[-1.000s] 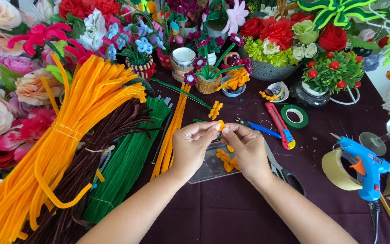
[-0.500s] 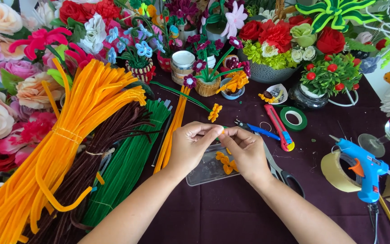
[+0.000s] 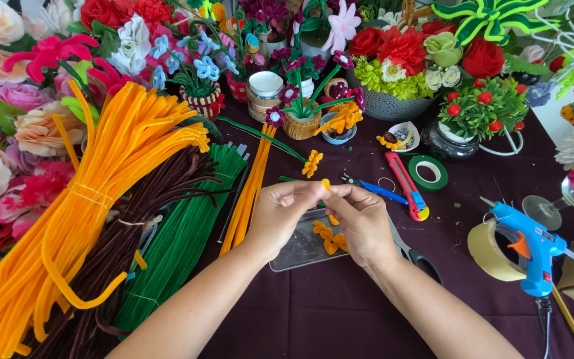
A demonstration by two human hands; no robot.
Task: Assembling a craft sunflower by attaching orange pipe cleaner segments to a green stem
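Dark purple table; orange stems, green stems, glue gun lying on it.

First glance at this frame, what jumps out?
The big bundle of orange pipe cleaners sweeping across the left side, with brown and green bundles beside it. At centre, the left hand and right hand pinch a small orange piece over a clear tray. A blue glue gun lies at right.

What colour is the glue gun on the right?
The glue gun is blue with an orange trigger, seen from the head camera.
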